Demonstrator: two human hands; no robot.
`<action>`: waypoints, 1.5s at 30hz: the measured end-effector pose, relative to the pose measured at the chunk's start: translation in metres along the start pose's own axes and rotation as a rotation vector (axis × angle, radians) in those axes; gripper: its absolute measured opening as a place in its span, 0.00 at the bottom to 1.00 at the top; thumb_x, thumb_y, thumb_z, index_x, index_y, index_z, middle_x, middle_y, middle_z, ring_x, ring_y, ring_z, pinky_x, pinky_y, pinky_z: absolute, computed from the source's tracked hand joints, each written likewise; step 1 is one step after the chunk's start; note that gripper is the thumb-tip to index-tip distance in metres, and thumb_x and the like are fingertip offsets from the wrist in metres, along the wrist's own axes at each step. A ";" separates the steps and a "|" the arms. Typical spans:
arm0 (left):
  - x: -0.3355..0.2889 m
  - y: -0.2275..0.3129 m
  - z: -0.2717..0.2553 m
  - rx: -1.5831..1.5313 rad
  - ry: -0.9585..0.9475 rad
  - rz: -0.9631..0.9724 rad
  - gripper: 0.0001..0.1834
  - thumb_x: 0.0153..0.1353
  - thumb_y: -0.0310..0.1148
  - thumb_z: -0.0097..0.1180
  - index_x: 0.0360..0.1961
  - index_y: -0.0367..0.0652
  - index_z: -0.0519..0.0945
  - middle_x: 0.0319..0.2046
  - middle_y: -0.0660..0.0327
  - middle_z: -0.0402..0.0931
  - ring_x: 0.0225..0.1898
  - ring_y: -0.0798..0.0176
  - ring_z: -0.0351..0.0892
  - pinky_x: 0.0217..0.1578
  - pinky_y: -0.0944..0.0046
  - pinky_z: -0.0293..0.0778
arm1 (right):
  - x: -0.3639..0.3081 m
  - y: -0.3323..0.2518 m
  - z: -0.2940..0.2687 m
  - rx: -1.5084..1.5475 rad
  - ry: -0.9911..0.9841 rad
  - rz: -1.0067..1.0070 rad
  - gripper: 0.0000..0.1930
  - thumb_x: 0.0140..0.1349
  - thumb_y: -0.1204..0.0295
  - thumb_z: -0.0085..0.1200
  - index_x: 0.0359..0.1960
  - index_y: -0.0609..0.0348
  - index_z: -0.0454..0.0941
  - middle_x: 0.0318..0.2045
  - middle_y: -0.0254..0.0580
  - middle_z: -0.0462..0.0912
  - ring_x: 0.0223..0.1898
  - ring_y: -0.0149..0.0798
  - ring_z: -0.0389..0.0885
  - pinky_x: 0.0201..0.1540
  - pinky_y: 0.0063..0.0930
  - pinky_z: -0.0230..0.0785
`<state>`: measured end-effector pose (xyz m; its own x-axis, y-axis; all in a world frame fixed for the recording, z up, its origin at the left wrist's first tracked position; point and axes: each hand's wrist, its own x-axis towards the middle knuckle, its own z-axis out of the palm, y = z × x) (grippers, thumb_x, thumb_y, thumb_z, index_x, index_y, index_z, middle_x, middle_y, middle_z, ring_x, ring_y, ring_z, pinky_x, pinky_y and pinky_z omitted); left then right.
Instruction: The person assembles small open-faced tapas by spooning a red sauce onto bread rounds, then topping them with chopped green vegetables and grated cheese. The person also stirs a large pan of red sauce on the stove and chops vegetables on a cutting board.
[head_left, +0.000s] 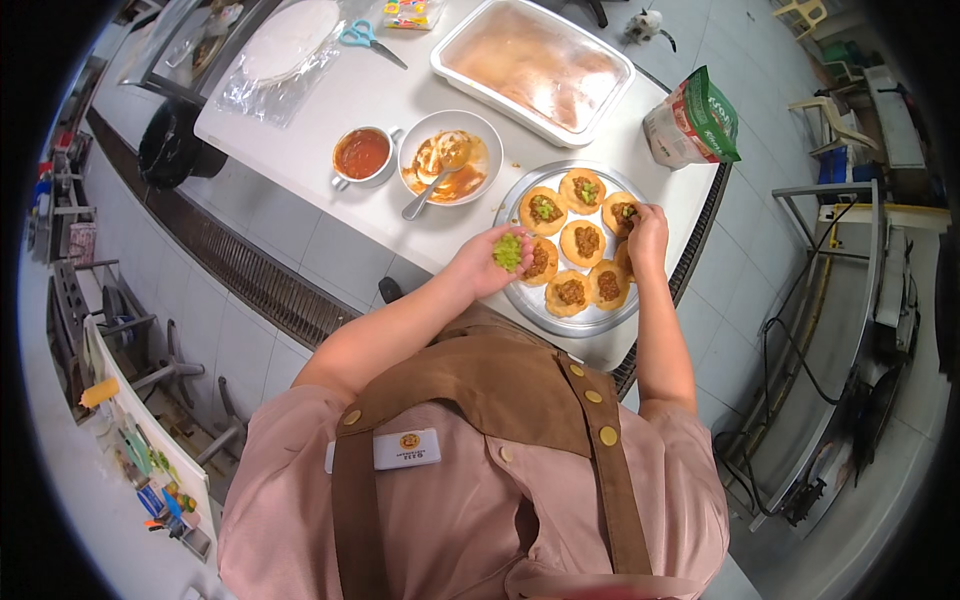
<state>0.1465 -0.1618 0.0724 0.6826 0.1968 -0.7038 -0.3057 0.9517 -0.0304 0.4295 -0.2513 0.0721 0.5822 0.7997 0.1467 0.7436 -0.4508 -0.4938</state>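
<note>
My left hand (pixel 484 268) is cupped palm-up at the near left edge of a round metal tray (pixel 600 324). A small heap of chopped green vegetable (pixel 507 252) rests in that palm. My right hand (pixel 648 240) has its fingers pinched together over a topped round (pixel 617 214) at the tray's right side; what sits between the fingertips is hidden. Several golden dough rounds with brown, saucy filling, such as the middle one (pixel 582 242), lie on the tray. Green pieces top the far round (pixel 583 190) and the far-left round (pixel 543 208). My right hand partly covers one round.
Left of the tray stand a sauce-smeared white bowl (pixel 478 180) with a spoon (pixel 428 197) and a metal cup (pixel 375 178) of red sauce. Beyond are a covered white tub (pixel 530 70), blue-handled scissors (pixel 371 41) and a green-and-white pouch (pixel 690 125). A cat (pixel 645 25) is on the floor.
</note>
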 end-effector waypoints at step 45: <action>-0.002 -0.015 -0.009 0.054 -0.070 -0.026 0.13 0.72 0.38 0.43 0.46 0.40 0.74 0.38 0.59 0.76 0.40 0.62 0.78 0.45 0.60 0.79 | -0.072 -0.090 0.008 0.782 -0.354 0.469 0.10 0.59 0.82 0.56 0.43 0.64 0.77 0.34 0.36 0.82 0.32 0.27 0.79 0.39 0.24 0.75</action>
<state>0.1439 -0.1786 0.0676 0.7352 0.1861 -0.6518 -0.2523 0.9676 -0.0083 0.3181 -0.2654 0.0991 0.5360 0.7367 -0.4123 -0.0402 -0.4655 -0.8841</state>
